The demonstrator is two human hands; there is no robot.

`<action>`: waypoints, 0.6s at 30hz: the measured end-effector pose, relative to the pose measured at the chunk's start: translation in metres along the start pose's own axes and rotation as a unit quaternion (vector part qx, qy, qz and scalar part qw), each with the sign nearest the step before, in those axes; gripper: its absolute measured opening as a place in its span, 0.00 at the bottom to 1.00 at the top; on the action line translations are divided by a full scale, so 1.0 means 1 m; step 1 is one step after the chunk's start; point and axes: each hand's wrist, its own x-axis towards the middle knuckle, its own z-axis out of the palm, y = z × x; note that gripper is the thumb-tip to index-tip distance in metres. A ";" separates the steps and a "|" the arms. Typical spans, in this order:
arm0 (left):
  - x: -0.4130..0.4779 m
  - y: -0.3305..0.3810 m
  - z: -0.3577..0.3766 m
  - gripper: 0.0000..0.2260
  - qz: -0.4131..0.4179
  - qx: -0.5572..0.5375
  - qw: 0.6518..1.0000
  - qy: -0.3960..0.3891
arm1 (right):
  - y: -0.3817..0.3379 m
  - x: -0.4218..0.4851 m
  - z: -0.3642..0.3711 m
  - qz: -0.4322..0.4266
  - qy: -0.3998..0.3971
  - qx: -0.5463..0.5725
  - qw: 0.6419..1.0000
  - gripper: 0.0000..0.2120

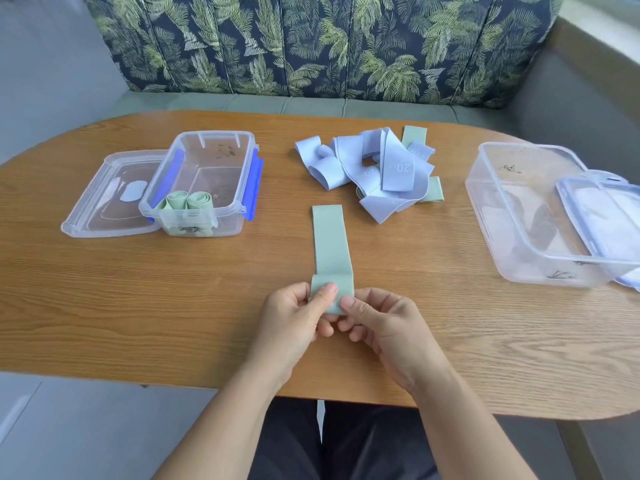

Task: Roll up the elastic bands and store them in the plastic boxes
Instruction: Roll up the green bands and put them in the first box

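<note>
A green elastic band [330, 240] lies flat on the wooden table [173, 306], stretching away from me. Its near end is folded over once. My left hand [294, 320] and my right hand [381, 323] both pinch that folded end between thumb and fingers. A pile of light blue and green bands [377, 168] lies behind it. The clear box with blue clips [204, 183] at the left holds two rolled green bands [187, 200]. A second clear box [530, 209] stands at the right.
The left box's lid [107, 199] lies flat beside it. Another lid [602, 216] leans over the right box's near corner. A cushioned bench with a leaf-print back [318, 46] runs behind the table.
</note>
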 end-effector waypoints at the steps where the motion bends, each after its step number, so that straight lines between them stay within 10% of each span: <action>1: 0.000 -0.001 -0.001 0.09 0.003 0.000 1.000 -0.010 | 0.000 0.000 0.000 0.002 0.001 0.003 1.000 0.07; 8: 0.001 0.001 -0.017 0.09 -0.017 -0.096 0.987 -0.124 | -0.001 -0.002 0.000 0.018 0.008 0.008 1.000 0.09; 18: 0.000 -0.005 -0.005 0.14 0.025 -0.035 0.999 -0.006 | -0.001 -0.005 0.004 0.002 0.018 0.028 0.999 0.15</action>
